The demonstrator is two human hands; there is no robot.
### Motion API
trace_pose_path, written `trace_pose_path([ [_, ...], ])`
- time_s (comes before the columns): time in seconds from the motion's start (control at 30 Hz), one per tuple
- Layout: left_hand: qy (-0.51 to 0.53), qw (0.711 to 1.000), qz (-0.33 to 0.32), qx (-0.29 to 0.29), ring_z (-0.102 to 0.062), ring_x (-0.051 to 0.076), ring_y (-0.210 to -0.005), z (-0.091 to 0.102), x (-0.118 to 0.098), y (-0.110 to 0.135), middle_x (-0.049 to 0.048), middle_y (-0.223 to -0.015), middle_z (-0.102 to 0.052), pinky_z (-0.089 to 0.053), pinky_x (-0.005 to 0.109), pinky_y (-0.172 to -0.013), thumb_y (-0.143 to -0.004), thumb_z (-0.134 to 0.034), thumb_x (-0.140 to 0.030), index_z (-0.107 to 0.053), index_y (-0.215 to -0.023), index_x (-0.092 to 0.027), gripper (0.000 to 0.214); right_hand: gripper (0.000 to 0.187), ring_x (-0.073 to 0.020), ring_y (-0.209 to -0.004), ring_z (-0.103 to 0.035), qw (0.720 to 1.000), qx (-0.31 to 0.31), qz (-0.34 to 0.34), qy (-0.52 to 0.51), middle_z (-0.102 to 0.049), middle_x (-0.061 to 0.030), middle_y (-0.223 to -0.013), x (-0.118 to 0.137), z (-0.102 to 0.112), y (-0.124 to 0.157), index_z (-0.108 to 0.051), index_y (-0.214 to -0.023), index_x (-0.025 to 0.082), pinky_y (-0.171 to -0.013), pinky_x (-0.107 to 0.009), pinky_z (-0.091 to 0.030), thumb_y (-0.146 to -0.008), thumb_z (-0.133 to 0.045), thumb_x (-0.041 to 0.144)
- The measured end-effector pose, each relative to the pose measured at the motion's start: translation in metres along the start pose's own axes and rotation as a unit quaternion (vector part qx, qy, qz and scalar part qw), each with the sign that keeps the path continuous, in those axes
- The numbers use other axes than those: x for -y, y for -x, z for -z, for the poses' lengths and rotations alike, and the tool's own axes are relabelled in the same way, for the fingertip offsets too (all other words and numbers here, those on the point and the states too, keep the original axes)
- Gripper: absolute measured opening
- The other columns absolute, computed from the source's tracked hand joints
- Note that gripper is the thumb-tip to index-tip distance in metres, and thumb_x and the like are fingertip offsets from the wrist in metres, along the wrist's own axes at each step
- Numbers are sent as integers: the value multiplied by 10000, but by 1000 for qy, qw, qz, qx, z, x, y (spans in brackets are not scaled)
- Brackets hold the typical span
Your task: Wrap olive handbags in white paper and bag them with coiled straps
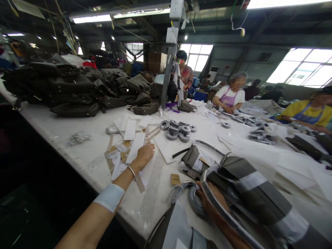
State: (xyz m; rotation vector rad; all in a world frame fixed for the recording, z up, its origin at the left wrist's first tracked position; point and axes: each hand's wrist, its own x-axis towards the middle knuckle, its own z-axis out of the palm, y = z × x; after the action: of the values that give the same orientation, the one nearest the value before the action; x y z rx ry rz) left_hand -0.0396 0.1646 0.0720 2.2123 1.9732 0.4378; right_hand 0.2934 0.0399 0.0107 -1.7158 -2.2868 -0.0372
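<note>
My left hand (144, 156) is closed over loose white cards (136, 147) and tan paper tags (125, 152); whatever its fingers hold is too small to make out. A bracelet and a pale blue patch are on that arm. Lower right, my right hand (214, 199) is closed on a coiled grey strap (195, 202), its fingers partly hidden by a plastic-wrapped bag handle (207, 180). Beside it lie dark grey-green bags (241, 169) with white wrapping bands. A small tan packet (175, 179) lies between the hands. Another bag (168, 228) is at the bottom edge.
Several wrapped strap coils (178, 130) sit mid-table. A large heap of dark bags (77, 86) covers the far left. A metal post (167, 76) with sockets rises from the table. Clear plastic pieces (79, 137) lie left. Co-workers (229, 95) work across the table.
</note>
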Motion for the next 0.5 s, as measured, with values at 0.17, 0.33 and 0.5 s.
trace_pose_path([
  [0.17,-10,1000,-18,22,-650,211,-1007,1,11,-2,73,-1068,-703,-470,288,-849,-868,-503,-173,-672,-963,-203,196,305,-301,-1010,-630,999,2,-35,-32,-703,-105,-1094,-15,3,-13,-703,-1055,241,-874,-407,-486,-905,-448,319],
  [0.33,-24,995,-80,56,-649,227,-1026,21,23,30,73,-1066,-709,-471,306,-879,-902,-497,-215,-701,-959,-219,212,365,-318,-1037,-622,997,-3,-59,-48,-695,-116,-1106,-21,3,-22,-688,-1128,213,-916,-451,-468,-894,-454,368],
  [0.5,-53,982,-144,107,-665,228,-931,32,34,102,75,-921,-712,-493,320,-844,-876,-490,-87,-695,-848,-195,233,325,-305,-994,-634,995,4,-71,-74,-705,-125,-1060,-18,5,-14,-717,-1080,238,-899,-440,-444,-895,-479,358],
])
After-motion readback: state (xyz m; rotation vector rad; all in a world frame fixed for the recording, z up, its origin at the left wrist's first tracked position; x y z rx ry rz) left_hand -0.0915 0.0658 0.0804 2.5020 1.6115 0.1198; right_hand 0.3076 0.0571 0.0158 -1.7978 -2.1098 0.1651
